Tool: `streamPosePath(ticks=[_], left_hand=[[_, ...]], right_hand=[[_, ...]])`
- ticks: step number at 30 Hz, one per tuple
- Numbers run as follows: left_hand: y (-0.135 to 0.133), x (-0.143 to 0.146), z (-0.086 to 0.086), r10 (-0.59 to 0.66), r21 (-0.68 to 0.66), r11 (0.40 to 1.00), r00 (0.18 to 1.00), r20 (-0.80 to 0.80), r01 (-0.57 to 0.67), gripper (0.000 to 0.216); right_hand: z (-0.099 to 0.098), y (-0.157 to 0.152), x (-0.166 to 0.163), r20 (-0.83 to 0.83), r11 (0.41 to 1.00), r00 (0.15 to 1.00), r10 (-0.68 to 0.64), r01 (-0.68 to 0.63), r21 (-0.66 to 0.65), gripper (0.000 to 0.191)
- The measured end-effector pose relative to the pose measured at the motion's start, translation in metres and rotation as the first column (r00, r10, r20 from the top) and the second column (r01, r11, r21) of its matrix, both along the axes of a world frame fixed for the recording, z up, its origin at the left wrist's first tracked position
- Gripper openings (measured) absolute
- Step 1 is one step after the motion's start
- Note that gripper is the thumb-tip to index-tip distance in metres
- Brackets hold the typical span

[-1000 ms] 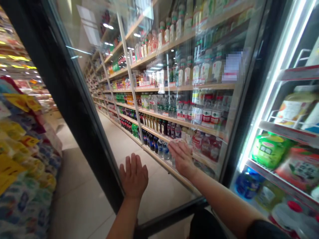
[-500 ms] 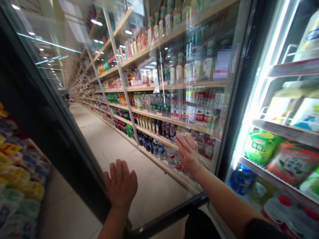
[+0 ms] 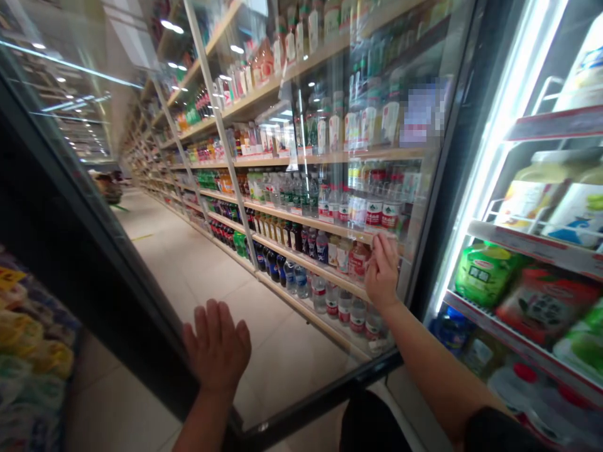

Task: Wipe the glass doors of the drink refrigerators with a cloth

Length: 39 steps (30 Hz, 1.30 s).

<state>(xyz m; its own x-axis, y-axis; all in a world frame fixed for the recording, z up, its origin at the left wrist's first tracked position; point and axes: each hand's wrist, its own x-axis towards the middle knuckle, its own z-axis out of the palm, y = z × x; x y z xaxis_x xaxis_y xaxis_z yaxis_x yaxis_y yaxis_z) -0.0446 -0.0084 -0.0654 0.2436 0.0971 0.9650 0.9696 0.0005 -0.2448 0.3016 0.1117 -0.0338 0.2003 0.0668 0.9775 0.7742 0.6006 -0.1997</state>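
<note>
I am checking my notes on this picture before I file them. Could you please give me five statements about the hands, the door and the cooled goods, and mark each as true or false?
1. The left hand is open, its back towards the camera. True.
2. The right hand is holding a bottle. False: it is raised in front of the glass door, with no bottle in it.
3. The green pouch is left of the red pouch in the picture. True.
4. The door frame is white. False: it is dark.
5. A bottle with a red cap is below the pouches. True.
</note>
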Motion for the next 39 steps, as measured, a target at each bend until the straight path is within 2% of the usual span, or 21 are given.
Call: streamPosePath(ticks=[2, 4, 9, 11, 16, 21, 23, 26, 29, 31, 34, 36, 39], left_hand=[[0.000, 0.001, 0.001, -0.003, -0.001, 1.000, 1.000, -0.001, 0.003, 0.074], [0.000, 0.002, 0.001, -0.003, -0.002, 1.000, 1.000, -0.001, 0.003, 0.073], [0.001, 0.000, -0.002, 0.010, -0.001, 1.000, 1.000, 0.014, -0.010, 0.074], [0.001, -0.001, -0.004, 0.012, -0.003, 1.000, 1.000, 0.018, -0.012, 0.075], [0.000, 0.000, -0.004, 0.014, 0.000, 1.000, 1.000, 0.024, -0.014, 0.077], [-0.001, 0.004, 0.000, 0.009, 0.007, 1.000, 1.000, 0.005, -0.009, 0.076], [-0.001, 0.005, 0.001, 0.014, 0.009, 1.000, 1.000, 0.006, -0.014, 0.076], [-0.001, 0.006, 0.002, 0.018, 0.010, 1.000, 1.000, 0.012, -0.019, 0.075], [-0.001, 0.006, 0.003, 0.015, 0.018, 1.000, 1.000, 0.005, -0.015, 0.073], [-0.002, 0.007, 0.004, 0.014, 0.024, 1.000, 1.000, 0.000, -0.014, 0.072], [-0.003, 0.007, 0.003, 0.020, 0.019, 1.000, 1.000, 0.003, -0.020, 0.075], [-0.003, 0.008, 0.002, 0.027, 0.008, 1.000, 1.000, 0.013, -0.027, 0.076], [-0.003, 0.008, -0.001, 0.034, -0.001, 0.999, 0.999, 0.022, -0.034, 0.076]], right_hand=[[0.012, 0.006, 0.010, -0.088, 1.000, 0.996, -0.005, 0.005, -0.001, 0.051], [0.012, 0.008, 0.014, -0.166, 1.000, 0.986, -0.008, 0.005, -0.021, 0.050], [-0.032, 0.004, 0.015, -0.323, 0.984, 0.945, -0.056, -0.003, -0.179, 0.054], [-0.039, 0.008, 0.022, -0.367, 0.980, 0.927, -0.070, -0.006, -0.201, 0.055], [-0.021, 0.026, 0.051, -0.427, 0.988, 0.898, -0.104, 0.043, -0.151, 0.056], [-0.024, 0.024, 0.053, -0.383, 0.984, 0.916, -0.116, 0.053, -0.172, 0.056], [-0.012, 0.022, 0.047, -0.375, 0.986, 0.920, -0.112, 0.057, -0.156, 0.056], [0.033, 0.019, 0.029, -0.303, 0.997, 0.952, -0.049, 0.028, -0.073, 0.055], [0.073, 0.009, -0.002, -0.143, 0.999, 0.989, 0.030, -0.025, 0.036, 0.055], [0.077, -0.004, -0.028, -0.029, 0.996, 0.998, 0.049, -0.046, 0.072, 0.057], [0.060, -0.026, -0.064, 0.165, 0.995, 0.984, 0.063, -0.075, 0.069, 0.060], [0.056, -0.036, -0.081, 0.258, 0.991, 0.963, 0.076, -0.101, 0.085, 0.062], [0.080, -0.043, -0.099, 0.301, 0.978, 0.946, 0.121, -0.165, 0.125, 0.065]])
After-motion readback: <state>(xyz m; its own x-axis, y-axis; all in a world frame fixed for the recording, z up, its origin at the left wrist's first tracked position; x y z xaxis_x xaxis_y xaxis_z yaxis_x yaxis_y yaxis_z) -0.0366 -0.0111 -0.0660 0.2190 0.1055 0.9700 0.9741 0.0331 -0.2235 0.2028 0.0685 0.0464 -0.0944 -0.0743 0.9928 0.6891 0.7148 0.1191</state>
